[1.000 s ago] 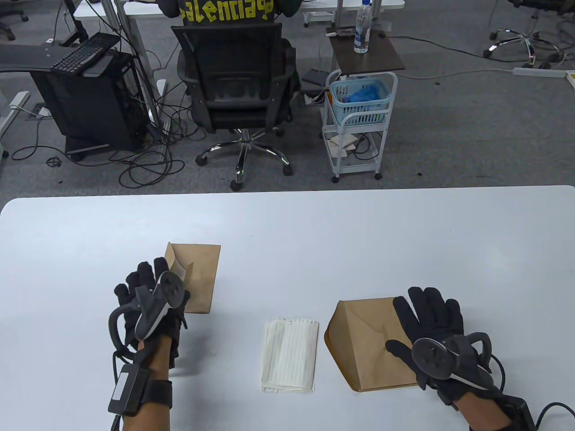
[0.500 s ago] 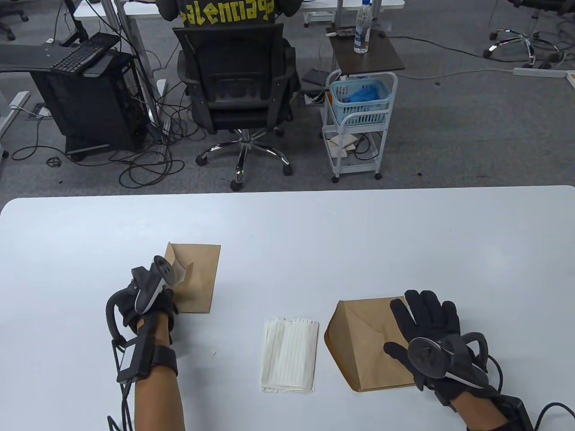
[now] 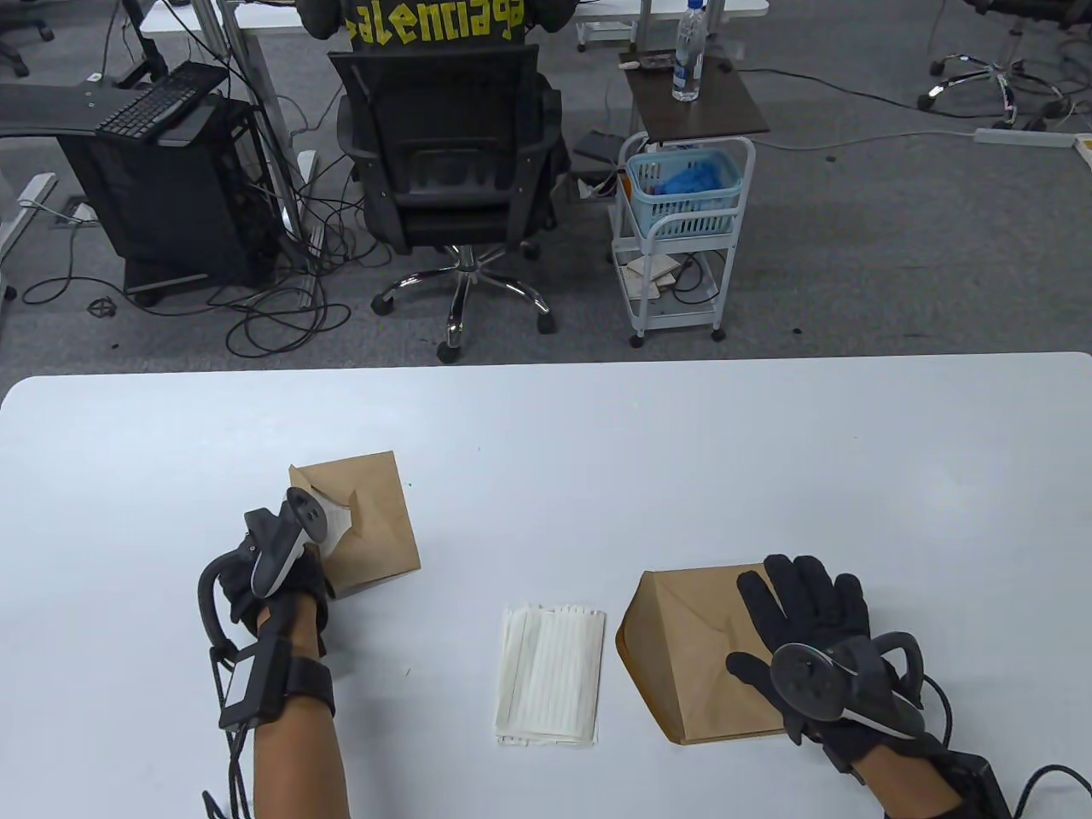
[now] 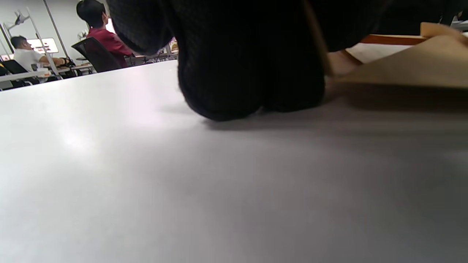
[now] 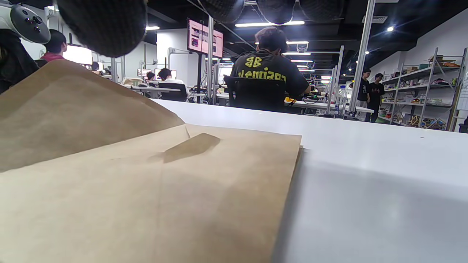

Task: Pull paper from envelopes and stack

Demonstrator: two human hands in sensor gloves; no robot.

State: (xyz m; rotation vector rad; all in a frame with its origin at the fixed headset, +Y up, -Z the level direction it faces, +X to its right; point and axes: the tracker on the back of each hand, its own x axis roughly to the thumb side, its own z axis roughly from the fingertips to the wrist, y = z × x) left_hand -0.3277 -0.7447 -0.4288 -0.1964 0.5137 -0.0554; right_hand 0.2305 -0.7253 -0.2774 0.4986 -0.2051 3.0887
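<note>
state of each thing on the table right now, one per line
left envelope: flap open, white paper showing at its mouth, turned askew
right envelope: flap open, lying flat
paper stack: flat between the envelopes
left hand: grips left envelope
right hand: fingers spread, rests on right envelope

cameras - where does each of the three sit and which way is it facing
Table view: above the near edge, looking down over the table into the office; shows left hand and right hand.
Left wrist view: near the tabletop, looking along it; gloved fingers fill the top.
Right wrist view: low over the right envelope, facing the seated person; fingertips on top.
Shared: the left envelope appears in table and left wrist views.
</note>
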